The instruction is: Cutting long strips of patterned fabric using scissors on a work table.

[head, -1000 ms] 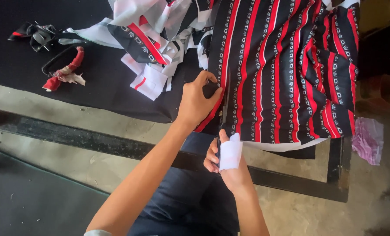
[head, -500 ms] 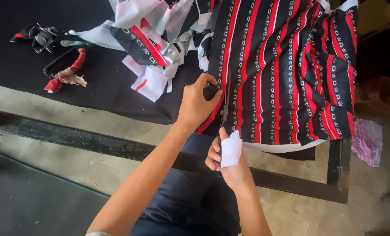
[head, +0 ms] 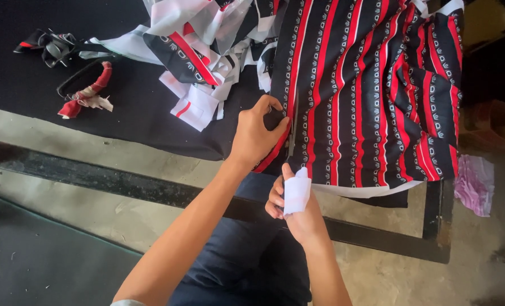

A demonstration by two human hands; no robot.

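A seated person in dark trousers leans over the near edge of a black cloth-covered worktop [head: 150, 107]. The right hand [head: 295, 198], its thumb wrapped in a white cloth bandage, sits just below that edge, its fingers closed on the hanging hem of a black fabric with red and white stripes and small white motifs [head: 365, 102]. Just above, the left hand [head: 256, 135] rests on the same fabric at the near edge, its fingers curled shut around the dark handles of a pair of scissors [head: 291, 131], whose thin blade runs down a stripe toward the right hand. The striped fabric spreads over the worktop's right half, from the near edge to the far edge, its hem draping over the front. To cut cleanly here, the judgement is that the right hand should keep the hem taut and straight below the blade, bandaged thumb well off the cutting line, while the scissors follow one stripe. Farther in, toward the far edge, lies a heap of white, red and black offcuts [head: 207, 51]; near the far left corner sit a red-and-white scrap bundle [head: 88, 96] and dark strips [head: 54, 45].
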